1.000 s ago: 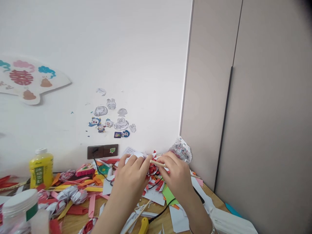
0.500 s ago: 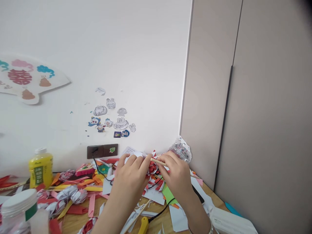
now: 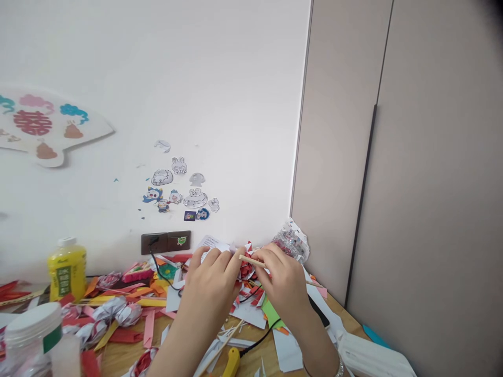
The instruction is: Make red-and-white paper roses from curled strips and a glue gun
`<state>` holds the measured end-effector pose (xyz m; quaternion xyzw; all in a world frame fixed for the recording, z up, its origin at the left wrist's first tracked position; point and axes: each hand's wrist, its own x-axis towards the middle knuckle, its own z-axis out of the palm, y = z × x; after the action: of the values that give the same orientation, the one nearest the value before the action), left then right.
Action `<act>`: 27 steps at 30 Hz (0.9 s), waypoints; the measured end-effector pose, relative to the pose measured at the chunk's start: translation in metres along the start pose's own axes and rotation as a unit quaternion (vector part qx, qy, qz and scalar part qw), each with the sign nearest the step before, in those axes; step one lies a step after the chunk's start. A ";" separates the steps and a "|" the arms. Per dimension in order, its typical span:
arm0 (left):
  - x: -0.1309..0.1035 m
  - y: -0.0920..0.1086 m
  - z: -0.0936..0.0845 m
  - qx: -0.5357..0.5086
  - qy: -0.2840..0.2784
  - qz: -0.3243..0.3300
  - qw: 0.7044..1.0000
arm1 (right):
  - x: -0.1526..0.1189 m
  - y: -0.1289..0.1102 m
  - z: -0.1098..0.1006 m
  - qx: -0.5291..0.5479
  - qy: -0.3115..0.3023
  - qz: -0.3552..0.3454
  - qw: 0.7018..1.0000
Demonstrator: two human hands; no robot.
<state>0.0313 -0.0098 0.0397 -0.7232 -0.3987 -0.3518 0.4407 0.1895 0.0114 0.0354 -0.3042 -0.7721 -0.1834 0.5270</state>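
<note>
My right hand (image 3: 283, 275) is closed around a thin pale wooden stick (image 3: 251, 261). The stick's blunt end points left, close to the fingertips of my left hand (image 3: 214, 275); its other end comes out behind my right hand. My left hand is closed with its back towards me, and its fingers hide whatever they may grip. Between the two hands shows red and white folded paper (image 3: 247, 269); I cannot tell whether it is held or lies on the table behind.
Paper strips and scraps cover the wooden table (image 3: 118, 356). At the left stand a yellow bottle (image 3: 67, 272) and a white-lidded jar (image 3: 33, 330). In front lies a yellow-handled tool (image 3: 231, 362) with a black cord. A white case (image 3: 373, 358) is at right, by the cabinet (image 3: 424, 183).
The stick's near end has shifted slightly left, and more of it shows between my hands. My left hand has barely moved.
</note>
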 end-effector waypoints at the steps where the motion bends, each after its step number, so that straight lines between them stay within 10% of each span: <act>1: 0.000 0.000 0.000 0.002 0.002 0.000 1.000 | 0.000 0.000 0.000 -0.002 0.001 -0.003 1.000; 27: 0.002 0.002 -0.002 0.028 0.017 -0.001 0.999 | 0.000 -0.006 -0.002 -0.034 0.046 0.013 0.998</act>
<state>0.0338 -0.0119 0.0417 -0.7044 -0.4012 -0.3533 0.4670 0.1865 0.0059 0.0366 -0.3229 -0.7367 -0.2161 0.5535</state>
